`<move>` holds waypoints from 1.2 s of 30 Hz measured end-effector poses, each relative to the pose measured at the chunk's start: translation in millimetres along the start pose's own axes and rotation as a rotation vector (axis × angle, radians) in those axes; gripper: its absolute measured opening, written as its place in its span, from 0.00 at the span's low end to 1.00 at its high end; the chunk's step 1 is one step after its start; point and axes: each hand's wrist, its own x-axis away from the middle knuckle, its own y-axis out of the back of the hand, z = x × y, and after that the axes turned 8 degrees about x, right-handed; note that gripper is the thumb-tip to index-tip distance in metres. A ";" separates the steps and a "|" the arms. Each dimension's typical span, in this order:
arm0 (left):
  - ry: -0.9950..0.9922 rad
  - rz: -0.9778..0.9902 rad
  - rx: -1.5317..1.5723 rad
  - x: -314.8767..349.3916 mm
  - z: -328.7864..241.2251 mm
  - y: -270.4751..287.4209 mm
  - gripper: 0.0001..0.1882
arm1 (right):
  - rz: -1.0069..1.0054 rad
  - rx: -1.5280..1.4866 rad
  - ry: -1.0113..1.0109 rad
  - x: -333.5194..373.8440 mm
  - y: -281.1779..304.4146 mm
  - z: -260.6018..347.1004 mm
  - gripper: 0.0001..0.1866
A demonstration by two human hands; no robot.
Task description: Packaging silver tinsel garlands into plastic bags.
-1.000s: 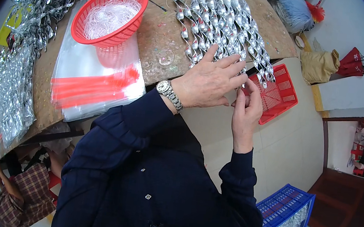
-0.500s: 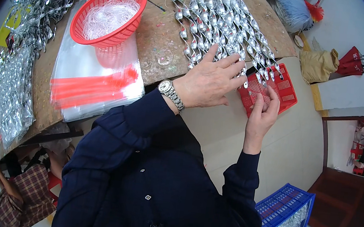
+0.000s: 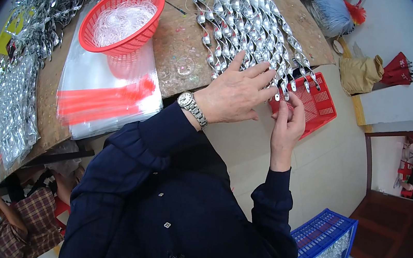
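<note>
Worn wooden tabletop (image 3: 179,57); pale floor (image 3: 327,166); brown door (image 3: 396,232).

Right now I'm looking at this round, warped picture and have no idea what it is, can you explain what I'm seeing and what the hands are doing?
It is a wide fisheye camera worn on a person's head, looking down, so straight edges bend. The dark sleeves are the person's own arms. The left hand, with a wristwatch, lies flat on rows of shiny silver spiral ornaments on a worn wooden table. The right hand pinches the ornaments' lower ends at the table's edge. Nearby sit a round red basket, clear bags with red strips and a red tray.
</note>
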 end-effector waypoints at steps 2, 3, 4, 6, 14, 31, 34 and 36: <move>0.002 0.005 0.004 -0.2 -0.7 1.0 0.40 | -0.001 0.000 0.025 0.2 -0.9 -1.0 0.16; 0.005 0.009 0.008 -0.3 -0.8 1.3 0.40 | -0.005 0.004 0.019 -0.2 0.0 -0.4 0.16; 0.005 0.009 0.007 -0.1 -0.4 0.8 0.40 | -0.009 0.009 0.012 -0.6 0.8 0.1 0.16; -0.030 -0.052 0.006 0.4 0.9 -1.1 0.33 | -0.049 0.008 0.025 -2.7 2.6 -1.9 0.16; -0.028 -0.048 0.001 0.9 0.8 -2.0 0.34 | -0.181 0.301 0.186 -31.8 18.9 -26.3 0.19; -0.032 -0.072 0.014 3.4 -0.8 3.1 0.34 | -0.158 0.476 0.277 -60.7 27.8 4.4 0.13; -0.003 -0.038 0.016 4.1 -1.9 5.6 0.38 | -0.198 0.623 0.334 -83.7 35.0 -0.6 0.14; -0.006 -0.051 0.022 4.6 -2.6 6.2 0.37 | -0.143 0.726 0.277 -97.2 36.5 -3.6 0.16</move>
